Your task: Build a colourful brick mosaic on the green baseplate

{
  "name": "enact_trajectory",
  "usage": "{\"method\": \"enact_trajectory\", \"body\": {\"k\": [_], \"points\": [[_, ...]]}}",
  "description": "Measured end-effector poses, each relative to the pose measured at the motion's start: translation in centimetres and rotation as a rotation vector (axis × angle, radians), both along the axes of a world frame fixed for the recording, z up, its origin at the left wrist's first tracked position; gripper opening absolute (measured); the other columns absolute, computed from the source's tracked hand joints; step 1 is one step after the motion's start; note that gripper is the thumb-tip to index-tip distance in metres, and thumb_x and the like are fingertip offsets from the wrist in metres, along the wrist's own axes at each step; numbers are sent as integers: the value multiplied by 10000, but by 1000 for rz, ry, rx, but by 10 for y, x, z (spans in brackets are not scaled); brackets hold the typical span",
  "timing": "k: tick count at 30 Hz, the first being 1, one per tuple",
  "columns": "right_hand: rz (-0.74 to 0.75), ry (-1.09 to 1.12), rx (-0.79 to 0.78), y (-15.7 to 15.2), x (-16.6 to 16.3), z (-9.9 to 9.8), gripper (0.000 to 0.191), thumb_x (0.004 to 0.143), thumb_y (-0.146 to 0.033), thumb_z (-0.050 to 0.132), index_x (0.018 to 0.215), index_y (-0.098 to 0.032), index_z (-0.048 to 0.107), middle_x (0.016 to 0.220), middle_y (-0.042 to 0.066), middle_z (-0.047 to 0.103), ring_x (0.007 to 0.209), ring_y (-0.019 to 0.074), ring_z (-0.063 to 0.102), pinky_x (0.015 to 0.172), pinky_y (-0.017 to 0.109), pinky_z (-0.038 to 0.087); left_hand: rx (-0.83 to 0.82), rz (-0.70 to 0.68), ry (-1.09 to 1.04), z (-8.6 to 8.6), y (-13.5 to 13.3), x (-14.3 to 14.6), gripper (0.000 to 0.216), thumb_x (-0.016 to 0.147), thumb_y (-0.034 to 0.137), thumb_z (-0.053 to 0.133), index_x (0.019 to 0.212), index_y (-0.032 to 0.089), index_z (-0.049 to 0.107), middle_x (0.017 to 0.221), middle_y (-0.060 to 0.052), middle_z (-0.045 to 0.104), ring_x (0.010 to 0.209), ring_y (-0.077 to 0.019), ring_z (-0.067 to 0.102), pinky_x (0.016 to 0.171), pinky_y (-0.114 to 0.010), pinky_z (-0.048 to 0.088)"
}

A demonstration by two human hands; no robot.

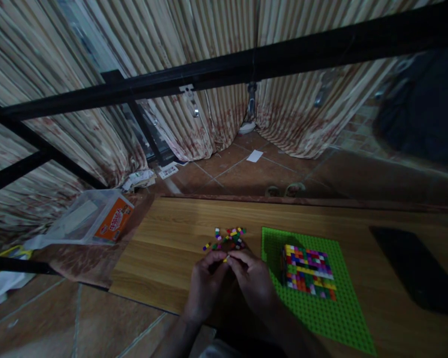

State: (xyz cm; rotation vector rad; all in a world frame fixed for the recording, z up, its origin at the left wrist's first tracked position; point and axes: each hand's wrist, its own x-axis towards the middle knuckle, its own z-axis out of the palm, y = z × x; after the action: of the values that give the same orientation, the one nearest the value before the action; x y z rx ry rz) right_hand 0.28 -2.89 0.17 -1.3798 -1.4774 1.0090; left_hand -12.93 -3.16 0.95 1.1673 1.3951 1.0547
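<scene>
My left hand and my right hand meet over the wooden table, fingertips pinched together. Between them shows a tiny yellow toy brick, gripped from both sides. Just beyond my fingers lies a loose scatter of small coloured bricks. To the right of my right hand, a green studded baseplate rests on the table. A block of many-coloured bricks stands on it, built in several rows.
A dark flat slab lies at the table's right end. Past the left end of the wooden table, a clear plastic box with an orange label sits low. A black metal rail crosses before striped curtains.
</scene>
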Motion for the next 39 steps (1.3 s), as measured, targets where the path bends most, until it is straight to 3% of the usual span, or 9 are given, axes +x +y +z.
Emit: {"method": "enact_trajectory", "body": {"k": [5, 10, 15, 18, 23, 27, 33, 39], "points": [[-78, -62, -12, -8, -4, 0, 181, 879, -212, 545, 833, -220, 719, 831, 21, 718, 785, 162, 661, 732, 250, 483, -6, 3, 35, -4, -7, 2, 132, 747, 286, 701, 807, 170, 715, 798, -33, 739, 771, -186, 677, 731, -256, 521], [-131, -192, 133, -9, -5, -9, 203, 895, -198, 517, 813, -226, 700, 794, 19, 700, 751, 161, 650, 713, 256, 479, 1, 19, 95, -6, -8, 4, 139, 769, 285, 661, 839, 177, 713, 838, -41, 754, 780, -194, 697, 726, -267, 539], [-122, -394, 272, 5, 4, -17, 217, 921, -200, 479, 830, -230, 675, 831, 33, 686, 804, 180, 633, 747, 283, 473, 112, 91, 334, -12, 10, -2, 129, 775, 231, 628, 868, 193, 708, 867, -40, 745, 815, -185, 700, 788, -283, 540], [-104, -483, 273, 11, 7, -17, 204, 914, -191, 491, 841, -231, 678, 847, 36, 684, 832, 189, 627, 759, 288, 471, 183, 14, 479, -12, 22, -4, 171, 798, 168, 581, 899, 217, 710, 918, -34, 733, 839, -171, 691, 790, -271, 539], [-122, -439, 232, 11, 9, -19, 200, 907, -163, 494, 935, -212, 685, 919, 45, 704, 877, 190, 641, 805, 302, 485, 286, -175, 715, 5, 34, 3, 394, 751, 5, 490, 987, 245, 694, 1029, -26, 705, 962, -170, 653, 873, -268, 505], [-135, -357, 269, 5, 15, -22, 215, 920, -176, 473, 962, -209, 680, 931, 52, 709, 876, 183, 653, 804, 305, 502, 334, -193, 880, 16, 49, 12, 293, 813, 106, 545, 1036, 241, 678, 1062, -38, 681, 1014, -191, 617, 920, -293, 476], [-141, -320, 287, -5, 22, -21, 211, 919, -165, 462, 934, -212, 667, 899, 53, 700, 865, 185, 654, 796, 304, 507, 303, -248, 1078, 13, 68, 25, 227, 837, 129, 526, 963, 212, 696, 1027, -69, 675, 1005, -210, 606, 896, -286, 466], [-129, -308, 282, -8, 23, -20, 219, 913, -151, 457, 934, -222, 663, 867, 43, 683, 836, 181, 652, 776, 299, 509, 284, -231, 1061, 10, 73, 29, 193, 814, 122, 540, 878, 204, 703, 987, -81, 685, 958, -219, 622, 842, -291, 473]]}}
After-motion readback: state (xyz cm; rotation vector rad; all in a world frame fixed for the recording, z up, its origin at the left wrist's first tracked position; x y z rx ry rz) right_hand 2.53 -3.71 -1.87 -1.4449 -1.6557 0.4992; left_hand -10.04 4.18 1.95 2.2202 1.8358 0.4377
